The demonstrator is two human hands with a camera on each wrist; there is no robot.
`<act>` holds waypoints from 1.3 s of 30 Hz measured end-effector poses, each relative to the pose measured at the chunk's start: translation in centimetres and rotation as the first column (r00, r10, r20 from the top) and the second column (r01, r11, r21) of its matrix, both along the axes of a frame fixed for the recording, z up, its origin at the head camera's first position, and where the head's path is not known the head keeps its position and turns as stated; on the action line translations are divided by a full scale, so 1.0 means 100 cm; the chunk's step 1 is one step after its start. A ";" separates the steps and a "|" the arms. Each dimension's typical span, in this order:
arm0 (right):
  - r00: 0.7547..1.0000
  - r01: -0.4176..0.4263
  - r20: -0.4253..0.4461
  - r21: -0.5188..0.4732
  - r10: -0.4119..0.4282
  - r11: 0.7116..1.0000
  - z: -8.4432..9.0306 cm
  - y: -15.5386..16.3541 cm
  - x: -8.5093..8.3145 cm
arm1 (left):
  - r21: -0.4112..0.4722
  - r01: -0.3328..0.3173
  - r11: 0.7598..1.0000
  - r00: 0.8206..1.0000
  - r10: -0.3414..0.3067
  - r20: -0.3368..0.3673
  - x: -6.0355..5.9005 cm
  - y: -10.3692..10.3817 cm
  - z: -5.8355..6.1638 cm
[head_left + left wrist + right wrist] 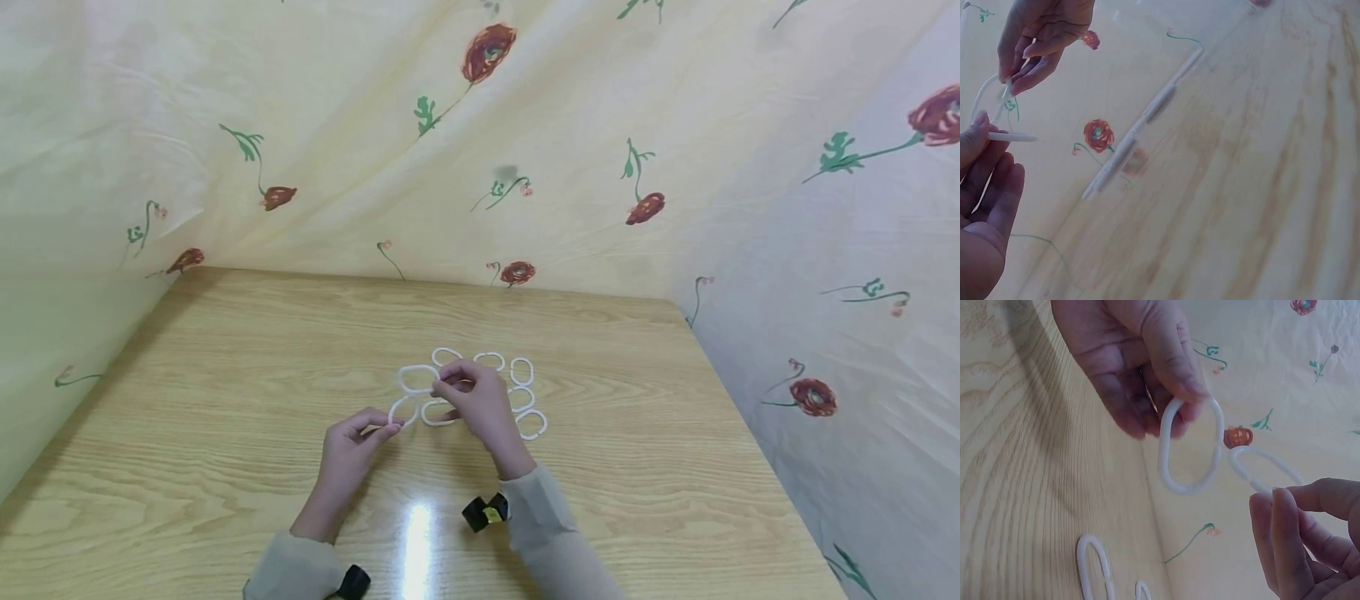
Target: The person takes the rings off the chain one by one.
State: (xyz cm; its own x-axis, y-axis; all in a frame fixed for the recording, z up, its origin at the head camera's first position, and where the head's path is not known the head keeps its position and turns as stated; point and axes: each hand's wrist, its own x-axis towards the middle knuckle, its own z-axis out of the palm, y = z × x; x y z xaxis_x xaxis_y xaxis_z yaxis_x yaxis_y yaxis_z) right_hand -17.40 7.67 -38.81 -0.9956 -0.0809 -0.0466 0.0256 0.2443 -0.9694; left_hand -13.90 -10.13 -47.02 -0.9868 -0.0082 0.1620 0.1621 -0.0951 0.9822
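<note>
Thumb and fingers of my left hand (351, 450) pinch a white oval plastic ring (1164, 453) at one end. My right hand (483, 408) pinches a second white oval ring (417, 367) between thumb and fingertips. Both rings are held in front of me, the right one farther forward in the head view. In the right wrist view the two rings come close side by side, a thin seam showing in each one's side. Several more white rings lie on the table around my right hand, one of them (433, 423) partly hidden behind its fingers.
The loose rings sit in a loose group on the wood-grain table (225, 400), with one ring (545, 425) at the group's near right. A flower-printed cloth (337, 183) hangs along the back and both sides. Each sleeve has a black wrist camera (476, 515) at its cuff.
</note>
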 end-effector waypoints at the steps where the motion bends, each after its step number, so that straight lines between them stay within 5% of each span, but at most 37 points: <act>1: 1.000 0.006 -0.002 0.002 -0.006 1.000 -0.001 0.002 0.000 | 0.001 -0.002 1.000 1.000 0.002 0.005 0.000 0.000 0.000; 22: 0.989 0.102 0.110 0.008 -0.103 0.995 -0.033 0.038 0.008 | -0.017 -0.040 0.999 0.990 0.042 0.136 0.001 -0.004 0.002; 28: 0.986 0.119 0.111 0.053 -0.124 0.991 -0.039 0.049 0.012 | -0.085 -0.040 0.996 0.979 0.056 0.197 -0.003 -0.002 0.005; 39: 0.982 0.110 0.139 0.124 -0.127 0.986 -0.045 0.061 0.016 | -0.219 0.038 0.975 0.982 0.004 0.189 -0.015 0.002 0.021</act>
